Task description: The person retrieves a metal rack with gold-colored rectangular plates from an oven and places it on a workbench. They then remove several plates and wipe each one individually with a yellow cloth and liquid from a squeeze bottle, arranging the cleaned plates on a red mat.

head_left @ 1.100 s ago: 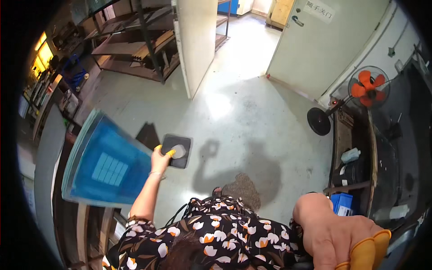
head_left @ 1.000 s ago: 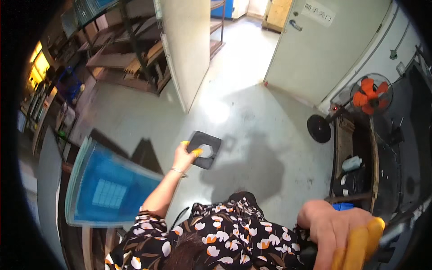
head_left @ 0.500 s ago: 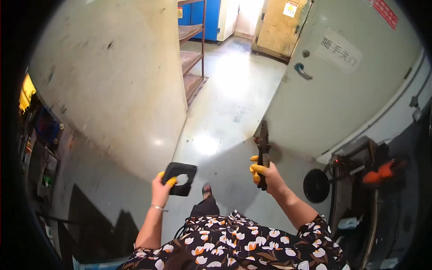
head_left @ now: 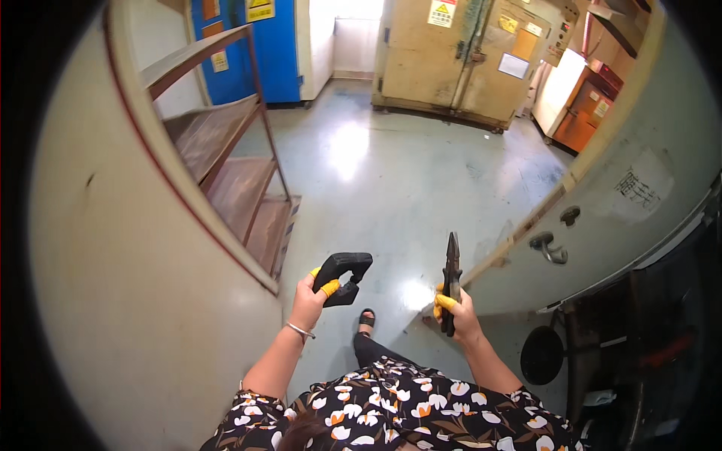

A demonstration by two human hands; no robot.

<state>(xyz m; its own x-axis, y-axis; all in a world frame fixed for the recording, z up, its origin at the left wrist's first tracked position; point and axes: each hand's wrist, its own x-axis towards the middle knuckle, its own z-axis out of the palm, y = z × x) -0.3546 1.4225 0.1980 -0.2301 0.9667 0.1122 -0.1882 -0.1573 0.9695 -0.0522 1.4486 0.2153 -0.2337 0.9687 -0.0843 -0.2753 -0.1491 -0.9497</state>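
Note:
Yellow finger covers show on both of my hands. My left hand (head_left: 310, 299) is closed on a flat black piece (head_left: 342, 264), squarish, with an opening in its middle and a gap at one side; its kind I cannot tell. A metal bracelet circles that wrist. In my right hand (head_left: 459, 310) is a pair of pliers (head_left: 452, 272), its dark jaws pointing up and away from me and its black handles in my fist. Both things are held up over the floor, apart from each other.
A doorway lies around me, with a pale door (head_left: 594, 225) on the right bearing a lever handle (head_left: 549, 246). On the left stands a brown shelf rack (head_left: 244, 177). Blue cabinets (head_left: 274, 52) and a large yellowish cabinet (head_left: 425, 68) stand farther in. A black round stool seat (head_left: 542, 355) is at right.
I have moved forward into the doorway, so the rack and cabinets appear larger. The black piece has turned in my left hand, and the pliers are still in my right.

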